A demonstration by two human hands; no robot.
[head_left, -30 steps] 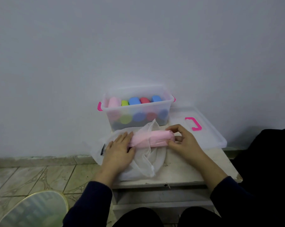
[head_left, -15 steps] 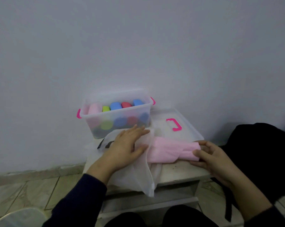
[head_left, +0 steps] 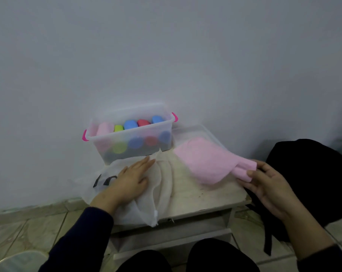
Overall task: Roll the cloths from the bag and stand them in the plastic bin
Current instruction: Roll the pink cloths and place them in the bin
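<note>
Pink cloth (head_left: pixel 207 163), free of the mesh bag (head_left: pixel 162 185), lies right of the plastic bin (head_left: pixel 131 138) on the counter (head_left: pixel 211 195), right hand (head_left: pixel 264 185) pinching its bunched end, apparently for rolling; left hand (head_left: pixel 127 183) flat, pinning the bag.

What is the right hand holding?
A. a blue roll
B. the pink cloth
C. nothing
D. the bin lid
B: the right hand pinches one end of the pink cloth, which is out of the bag and spread over the table, while the left hand lies flat on the bag.
</note>
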